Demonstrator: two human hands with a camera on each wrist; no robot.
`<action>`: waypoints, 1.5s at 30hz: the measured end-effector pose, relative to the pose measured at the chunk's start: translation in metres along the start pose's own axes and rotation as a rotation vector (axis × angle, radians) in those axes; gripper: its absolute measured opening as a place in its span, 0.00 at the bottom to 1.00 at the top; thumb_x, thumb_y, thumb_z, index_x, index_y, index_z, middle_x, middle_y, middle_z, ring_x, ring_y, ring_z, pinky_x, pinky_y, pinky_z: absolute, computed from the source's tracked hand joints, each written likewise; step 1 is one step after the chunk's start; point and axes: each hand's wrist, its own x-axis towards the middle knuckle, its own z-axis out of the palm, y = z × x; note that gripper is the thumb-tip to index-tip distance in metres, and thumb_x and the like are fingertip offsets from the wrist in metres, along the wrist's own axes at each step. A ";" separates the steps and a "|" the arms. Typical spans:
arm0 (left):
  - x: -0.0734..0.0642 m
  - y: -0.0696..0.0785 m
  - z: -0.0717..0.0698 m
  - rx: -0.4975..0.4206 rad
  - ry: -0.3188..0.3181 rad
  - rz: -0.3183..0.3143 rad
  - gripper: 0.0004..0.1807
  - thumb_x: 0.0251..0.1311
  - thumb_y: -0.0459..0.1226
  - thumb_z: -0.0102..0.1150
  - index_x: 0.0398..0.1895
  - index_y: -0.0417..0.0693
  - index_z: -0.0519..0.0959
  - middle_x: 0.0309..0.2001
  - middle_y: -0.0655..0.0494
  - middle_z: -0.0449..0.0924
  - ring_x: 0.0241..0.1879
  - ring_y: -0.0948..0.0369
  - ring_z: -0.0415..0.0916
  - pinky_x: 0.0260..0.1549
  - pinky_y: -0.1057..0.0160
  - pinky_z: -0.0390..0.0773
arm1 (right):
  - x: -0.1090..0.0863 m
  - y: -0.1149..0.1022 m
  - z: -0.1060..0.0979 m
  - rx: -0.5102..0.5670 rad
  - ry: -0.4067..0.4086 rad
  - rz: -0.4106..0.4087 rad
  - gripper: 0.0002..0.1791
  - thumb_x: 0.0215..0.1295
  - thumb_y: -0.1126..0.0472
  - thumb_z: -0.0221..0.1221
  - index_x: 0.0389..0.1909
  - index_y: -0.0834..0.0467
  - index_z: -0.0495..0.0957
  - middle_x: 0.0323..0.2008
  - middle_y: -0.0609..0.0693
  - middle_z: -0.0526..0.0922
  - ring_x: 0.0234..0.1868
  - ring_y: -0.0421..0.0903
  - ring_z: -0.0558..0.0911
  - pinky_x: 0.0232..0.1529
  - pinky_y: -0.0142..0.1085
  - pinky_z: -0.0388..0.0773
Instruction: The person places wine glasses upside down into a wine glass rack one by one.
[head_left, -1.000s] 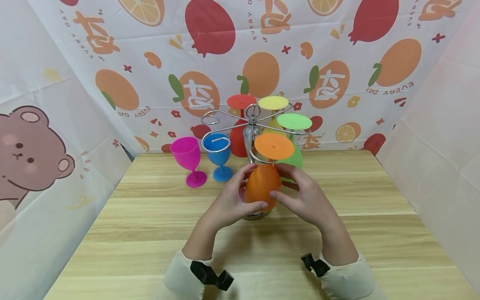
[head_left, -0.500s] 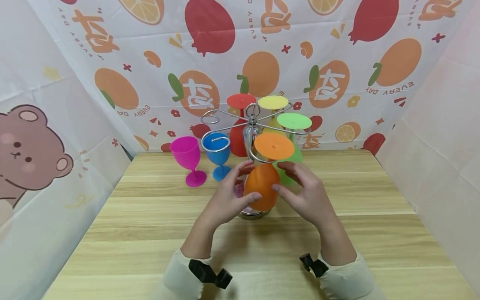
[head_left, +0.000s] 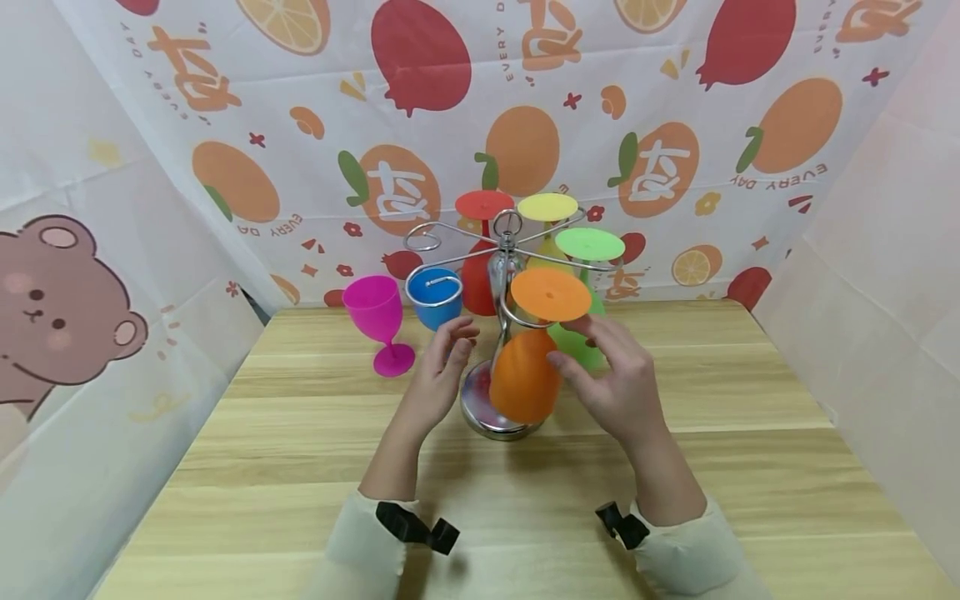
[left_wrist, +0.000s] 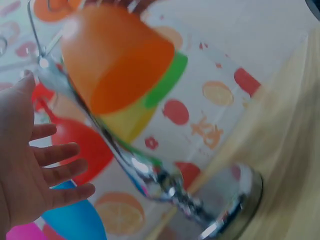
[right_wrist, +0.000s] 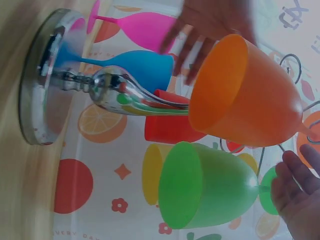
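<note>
From the head view, we see the orange goblet (head_left: 525, 379) hanging upside down by its foot in a hoop of the chrome rack (head_left: 500, 268); if the right hand (head_left: 618, 379) drags against the bowl, we think the foot could slip out and the goblet drop to the bench (head_left: 300, 483). The left hand (head_left: 438, 371) could also knock the blue goblet (head_left: 435, 310) behind it. Compared with a second ago, when both thumbs are at the orange bowl, the left hand is now off to the left and more of the rack's base shows. In the left wrist view, we find the left hand spread wide, holding nothing. In the right wrist view, the right hand's visible fingers lie loose, near the green goblet's (right_wrist: 212, 187) foot; whether its thumb touches the orange bowl, we cannot tell.
</note>
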 end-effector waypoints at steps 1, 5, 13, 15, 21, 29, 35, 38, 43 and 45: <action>0.002 -0.004 0.000 -0.010 0.003 -0.014 0.25 0.77 0.48 0.39 0.70 0.46 0.63 0.62 0.43 0.72 0.63 0.45 0.70 0.60 0.42 0.73 | 0.002 0.000 0.001 -0.001 0.009 0.010 0.21 0.53 0.64 0.71 0.50 0.61 0.82 0.47 0.52 0.85 0.48 0.48 0.80 0.44 0.35 0.78; 0.007 -0.023 0.000 -0.012 -0.009 -0.068 0.23 0.77 0.45 0.39 0.68 0.45 0.66 0.61 0.40 0.74 0.62 0.44 0.71 0.60 0.42 0.73 | 0.008 -0.004 0.004 0.008 0.040 0.059 0.21 0.54 0.61 0.71 0.50 0.59 0.83 0.49 0.51 0.86 0.45 0.47 0.76 0.36 0.36 0.73; 0.009 -0.044 0.006 0.076 -0.134 -0.159 0.28 0.65 0.31 0.56 0.69 0.52 0.67 0.65 0.47 0.72 0.67 0.46 0.68 0.63 0.45 0.72 | 0.015 -0.010 0.012 0.071 0.087 0.142 0.22 0.60 0.47 0.67 0.49 0.58 0.84 0.48 0.48 0.86 0.45 0.45 0.73 0.34 0.38 0.68; 0.009 -0.045 0.008 0.068 -0.181 -0.169 0.31 0.63 0.31 0.60 0.70 0.53 0.66 0.66 0.47 0.70 0.68 0.45 0.66 0.63 0.44 0.71 | 0.016 -0.012 0.014 0.072 0.083 0.157 0.24 0.60 0.44 0.66 0.49 0.58 0.84 0.48 0.48 0.86 0.45 0.44 0.73 0.34 0.36 0.67; 0.010 -0.046 0.015 0.071 -0.169 -0.145 0.34 0.60 0.33 0.66 0.69 0.55 0.66 0.64 0.53 0.72 0.65 0.50 0.70 0.62 0.46 0.73 | 0.017 -0.014 0.020 0.076 0.072 0.189 0.25 0.60 0.41 0.66 0.45 0.59 0.84 0.48 0.48 0.85 0.45 0.44 0.72 0.34 0.34 0.67; 0.020 -0.046 0.028 0.152 -0.091 -0.122 0.31 0.63 0.31 0.62 0.70 0.51 0.67 0.62 0.52 0.75 0.60 0.53 0.75 0.59 0.53 0.77 | 0.020 -0.016 0.021 0.110 0.113 0.211 0.20 0.59 0.48 0.69 0.43 0.61 0.85 0.45 0.51 0.86 0.43 0.43 0.72 0.37 0.35 0.68; 0.025 -0.046 0.031 0.183 -0.061 -0.150 0.30 0.63 0.31 0.62 0.68 0.53 0.69 0.61 0.51 0.76 0.59 0.52 0.76 0.57 0.52 0.78 | 0.021 -0.017 0.022 0.135 0.103 0.222 0.19 0.56 0.51 0.71 0.43 0.60 0.85 0.46 0.50 0.85 0.45 0.43 0.73 0.38 0.37 0.67; 0.026 -0.047 0.033 0.177 -0.046 -0.149 0.29 0.63 0.31 0.62 0.67 0.53 0.70 0.60 0.51 0.77 0.58 0.52 0.77 0.57 0.52 0.78 | 0.021 -0.018 0.022 0.147 0.093 0.227 0.23 0.57 0.46 0.70 0.46 0.59 0.84 0.48 0.49 0.85 0.47 0.43 0.73 0.39 0.37 0.69; 0.026 -0.049 0.034 0.162 -0.024 -0.146 0.28 0.63 0.30 0.62 0.66 0.52 0.71 0.59 0.50 0.77 0.58 0.52 0.77 0.57 0.52 0.78 | 0.021 -0.020 0.022 0.162 0.085 0.242 0.31 0.55 0.37 0.67 0.47 0.59 0.84 0.50 0.48 0.84 0.49 0.43 0.73 0.41 0.37 0.69; 0.026 -0.050 0.034 0.164 -0.018 -0.144 0.28 0.63 0.30 0.62 0.66 0.52 0.71 0.59 0.50 0.77 0.58 0.52 0.77 0.57 0.52 0.78 | 0.021 -0.021 0.023 0.165 0.088 0.248 0.31 0.55 0.36 0.66 0.47 0.58 0.84 0.50 0.47 0.84 0.49 0.42 0.73 0.41 0.37 0.69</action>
